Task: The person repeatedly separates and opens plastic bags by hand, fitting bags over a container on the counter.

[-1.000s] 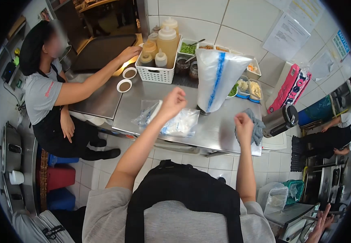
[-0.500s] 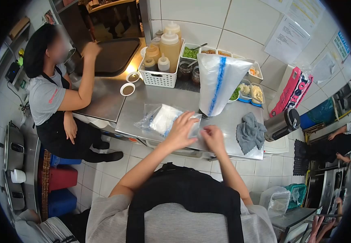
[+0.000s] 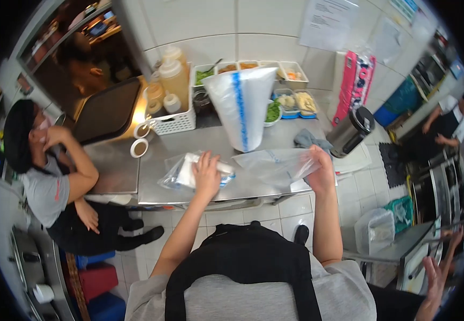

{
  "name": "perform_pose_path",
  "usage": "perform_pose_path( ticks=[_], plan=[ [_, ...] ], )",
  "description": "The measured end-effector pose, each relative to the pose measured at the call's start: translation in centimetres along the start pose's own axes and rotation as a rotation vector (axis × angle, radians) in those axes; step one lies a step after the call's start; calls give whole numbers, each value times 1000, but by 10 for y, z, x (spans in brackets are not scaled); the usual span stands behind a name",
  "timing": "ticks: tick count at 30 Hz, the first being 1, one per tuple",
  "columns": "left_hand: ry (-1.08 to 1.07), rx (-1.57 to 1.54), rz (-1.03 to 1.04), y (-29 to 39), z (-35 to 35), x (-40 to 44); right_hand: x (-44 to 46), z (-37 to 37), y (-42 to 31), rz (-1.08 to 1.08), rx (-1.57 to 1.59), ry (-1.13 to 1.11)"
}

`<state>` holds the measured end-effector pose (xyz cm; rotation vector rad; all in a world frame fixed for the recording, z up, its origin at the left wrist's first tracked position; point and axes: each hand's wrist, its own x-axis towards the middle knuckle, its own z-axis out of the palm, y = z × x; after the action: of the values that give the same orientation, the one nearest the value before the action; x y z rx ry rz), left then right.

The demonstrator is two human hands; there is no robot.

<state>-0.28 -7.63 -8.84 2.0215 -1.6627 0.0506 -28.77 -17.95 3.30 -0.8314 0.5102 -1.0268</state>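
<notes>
My left hand rests on a packet of thin clear plastic bags with white contents, its fingers stretched over the top and not wrapped round it. To the right, my right hand is closed on the end of a clear plastic bag. That bag lies stretched flat above the steel counter, its other end reaching toward the packet. Just behind it stands a tall white plastic roll with a blue stripe. A crumpled grey cloth lies beyond my right hand.
At the back left, a white basket holds sauce bottles, with two small sauce cups beside it. Topping tubs line the wall. A dark flask stands right. A co-worker leans at the left, near a black tray.
My right hand has moved right and now holds a clear plastic bag drawn out from the packet. My left hand has shifted left onto the packet. The co-worker's raised hand is now at the face.
</notes>
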Motion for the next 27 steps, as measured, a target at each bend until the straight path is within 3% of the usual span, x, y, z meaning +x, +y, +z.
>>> perform_pose_path(
  ticks=[2,4,6,8,9,11,14,15,16,17,18,22,27],
  plan=[
    [-187,-218,-83,15,-34,6,-13,-2,-21,-44,-116,39],
    [-208,-405,46,35,-66,15,-22,-4,-35,-82,-231,86],
    [-233,-590,151,61,-94,23,-28,-3,-41,-62,-508,-60],
    [-195,-672,388,94,-112,33,-34,6,-43,-19,-513,-137],
    [-201,-676,395,109,-112,38,-35,14,-43,30,-542,-236],
    [-325,-899,532,140,-106,44,-36,30,-44,150,-582,-415],
    [-412,-989,526,168,-87,42,-37,32,-41,156,-662,-512],
    [-416,-988,535,166,-79,41,-41,31,-37,47,-620,-413],
    [-560,-1032,385,163,-67,38,-44,28,-38,39,-619,-405],
    [-703,-1067,230,160,-60,37,-47,22,-41,36,-596,-251],
    [-713,-1062,239,157,-55,35,-52,14,-43,33,-568,-97],
    [-516,-1148,130,145,-48,31,-76,-3,-17,13,-485,82],
    [-444,-1024,156,144,-43,31,-99,9,21,46,-425,-8]
  ],
)
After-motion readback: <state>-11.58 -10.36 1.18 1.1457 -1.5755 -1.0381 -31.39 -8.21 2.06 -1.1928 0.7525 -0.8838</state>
